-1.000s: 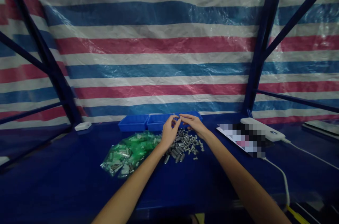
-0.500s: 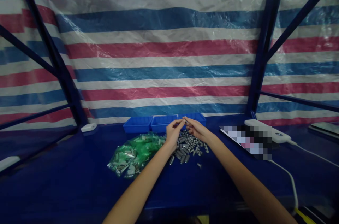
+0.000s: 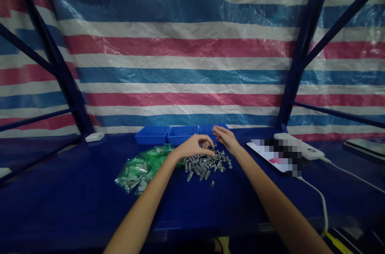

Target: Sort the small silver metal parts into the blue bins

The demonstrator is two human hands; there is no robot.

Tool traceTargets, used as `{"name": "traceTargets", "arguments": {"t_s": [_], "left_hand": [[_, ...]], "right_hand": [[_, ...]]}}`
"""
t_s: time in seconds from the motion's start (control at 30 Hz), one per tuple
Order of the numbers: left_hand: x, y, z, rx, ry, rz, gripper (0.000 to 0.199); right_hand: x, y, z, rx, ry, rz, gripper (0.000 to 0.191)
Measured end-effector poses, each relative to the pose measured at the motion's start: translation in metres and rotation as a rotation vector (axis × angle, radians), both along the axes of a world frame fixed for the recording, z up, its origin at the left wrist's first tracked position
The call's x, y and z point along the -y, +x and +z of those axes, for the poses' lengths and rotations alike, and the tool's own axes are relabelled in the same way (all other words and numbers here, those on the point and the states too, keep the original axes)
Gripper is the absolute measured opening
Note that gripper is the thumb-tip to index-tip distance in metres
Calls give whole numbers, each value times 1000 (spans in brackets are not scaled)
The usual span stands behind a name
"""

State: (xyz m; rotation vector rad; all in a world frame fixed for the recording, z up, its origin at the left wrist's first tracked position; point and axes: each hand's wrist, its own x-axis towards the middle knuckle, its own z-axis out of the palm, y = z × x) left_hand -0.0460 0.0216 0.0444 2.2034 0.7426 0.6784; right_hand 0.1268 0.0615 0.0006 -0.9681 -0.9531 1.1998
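Note:
Small metal parts (image 3: 202, 166) lie in a loose heap on the blue table, some of them cylinders. Over the heap's back part, my left hand (image 3: 195, 146) curves with thumb and fingers apart, and nothing shows between them. To its right, my right hand (image 3: 225, 137) is raised near the rightmost blue bin (image 3: 207, 129); its fingertips are bent together, and whatever they hold is too small to make out. The hands do not touch. A green plastic bag (image 3: 144, 166) with metal pieces inside lies left of the heap, partly behind my left forearm.
Two more blue bins (image 3: 152, 136) (image 3: 183, 135) stand behind the bag. At the right lie a partly blurred flat device (image 3: 267, 156) and a white power bank (image 3: 306, 150) with cables. A small white box (image 3: 94, 137) sits at the back left.
My hands were together at the fingertips and have parted. The left has moved down and opened over the heap; the right has moved slightly right. The camera view has tilted down.

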Motion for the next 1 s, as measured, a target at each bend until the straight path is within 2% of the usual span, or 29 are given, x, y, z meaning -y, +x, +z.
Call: {"name": "traceTargets", "arguments": {"t_s": [0.1,0.2,0.37,0.5,0.6,0.7,0.87,1.0], "left_hand": [[5,-8,8,-226,-16,-140,39],[10,-7,6,-333,68,-216,40],[19,10,-13,-338,222,-301,35],[21,26,-32,-352,287,-305,18],[19,33,-39,-343,336,-203,13],[17,34,-36,-228,377,7,14],[6,29,-25,194,400,437,17],[-9,23,-29,408,362,649,19]], "right_hand": [[2,1,4,-25,75,72,36],[3,0,7,28,73,96,34],[1,-1,4,8,-10,-10,26],[-1,0,5,-28,-49,-52,27],[1,0,6,-14,-49,-39,28],[3,-1,8,0,-55,10,28],[6,-8,5,78,-77,259,26],[9,-16,2,53,-95,447,28]]}}
